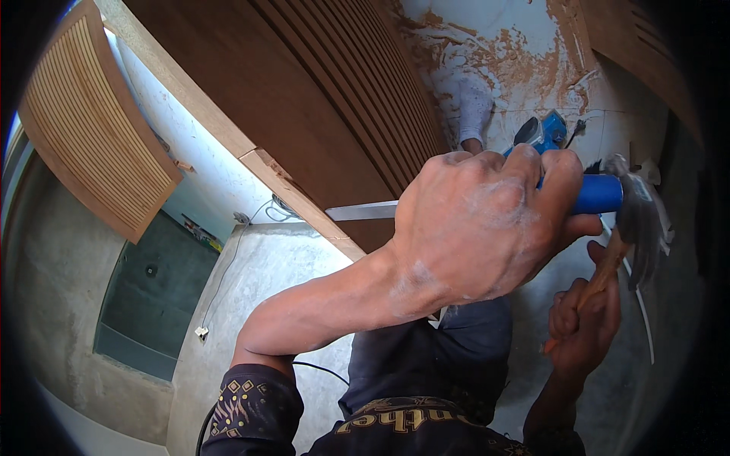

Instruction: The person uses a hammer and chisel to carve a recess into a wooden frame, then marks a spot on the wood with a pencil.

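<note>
Head view, chisel (pixel 368 210) part-hidden, hammerhead (pixel 639 216) blurred

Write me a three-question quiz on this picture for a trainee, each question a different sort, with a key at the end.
1. Multiple choice: What colour is the handle of the chisel in the left hand?
a) red
b) blue
c) yellow

2. True or false: The chisel's blade points toward the edge of the brown panel.

3. Fill in the gap: The right hand grips a ______ with a wooden shaft.

Key:
1. b
2. True
3. hammer
</note>
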